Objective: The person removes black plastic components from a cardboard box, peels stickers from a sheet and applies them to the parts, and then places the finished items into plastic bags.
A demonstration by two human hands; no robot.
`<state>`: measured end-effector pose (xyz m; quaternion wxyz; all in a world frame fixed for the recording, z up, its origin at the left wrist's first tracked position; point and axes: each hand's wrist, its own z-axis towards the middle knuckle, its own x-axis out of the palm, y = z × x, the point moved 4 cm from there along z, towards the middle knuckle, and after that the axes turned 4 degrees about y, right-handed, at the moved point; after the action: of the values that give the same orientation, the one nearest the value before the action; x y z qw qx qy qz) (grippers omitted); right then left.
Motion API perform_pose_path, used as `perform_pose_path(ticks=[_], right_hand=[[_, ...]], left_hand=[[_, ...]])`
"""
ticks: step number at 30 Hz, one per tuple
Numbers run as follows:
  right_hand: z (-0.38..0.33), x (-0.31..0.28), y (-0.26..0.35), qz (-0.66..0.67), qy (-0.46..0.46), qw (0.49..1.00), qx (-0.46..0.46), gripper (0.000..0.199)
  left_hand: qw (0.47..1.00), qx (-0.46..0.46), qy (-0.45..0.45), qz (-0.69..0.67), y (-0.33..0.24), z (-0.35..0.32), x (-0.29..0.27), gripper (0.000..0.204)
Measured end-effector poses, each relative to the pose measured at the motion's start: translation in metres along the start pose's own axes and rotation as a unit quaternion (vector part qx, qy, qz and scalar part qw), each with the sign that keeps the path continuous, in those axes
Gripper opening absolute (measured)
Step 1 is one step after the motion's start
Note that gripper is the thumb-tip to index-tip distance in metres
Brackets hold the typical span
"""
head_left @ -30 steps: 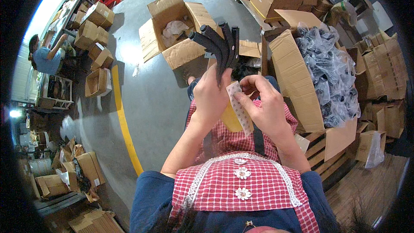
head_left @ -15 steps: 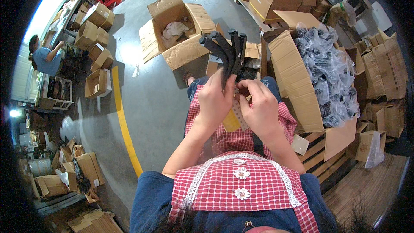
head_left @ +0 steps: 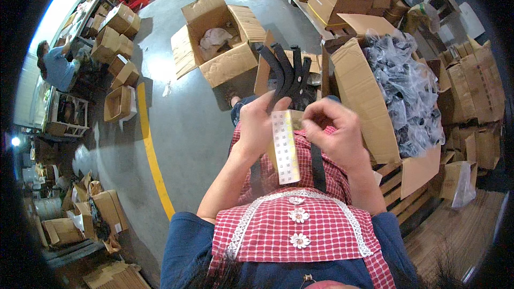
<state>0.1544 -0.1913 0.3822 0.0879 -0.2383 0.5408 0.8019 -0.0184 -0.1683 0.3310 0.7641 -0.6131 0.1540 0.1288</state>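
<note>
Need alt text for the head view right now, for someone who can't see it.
Seen from above, a person's left hand grips a bunch of black straps and a white sticker strip; the right hand pinches beside them. Open cardboard boxes surround the grey floor.

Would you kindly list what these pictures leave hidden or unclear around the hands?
Head view:
- Lower ends of the black curved pieces: hidden behind the left hand.
- Marks on the sticker strip: too small.
- What the right hand pinches: covered by its fingers.
- Bagged items: blurred by plastic.
</note>
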Motion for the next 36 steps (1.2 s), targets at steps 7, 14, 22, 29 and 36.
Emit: perform_pose_path(ticks=[7,14,22,29,36], right_hand=[[0.031,-0.027,-0.016,0.010,0.100,0.993,0.063,0.013],[0.029,-0.022,-0.031,0.005,0.116,0.989,0.086,0.015],[0.005,-0.024,-0.082,0.240,0.183,0.920,0.249,0.008],[0.005,-0.020,-0.082,0.058,0.264,0.953,0.134,0.017],[-0.008,-0.023,-0.088,-0.171,0.187,0.951,0.177,0.021]], left_hand=[[0.982,-0.075,0.148,-0.091,-0.006,-0.007,-0.001,0.025],[0.979,-0.068,0.159,-0.112,0.008,-0.013,0.009,0.022],[0.978,0.035,0.204,0.014,0.019,-0.025,0.018,0.018],[0.955,0.088,0.281,0.027,0.020,-0.028,0.024,0.017],[0.948,0.087,0.305,0.015,0.032,-0.042,0.037,0.016]])
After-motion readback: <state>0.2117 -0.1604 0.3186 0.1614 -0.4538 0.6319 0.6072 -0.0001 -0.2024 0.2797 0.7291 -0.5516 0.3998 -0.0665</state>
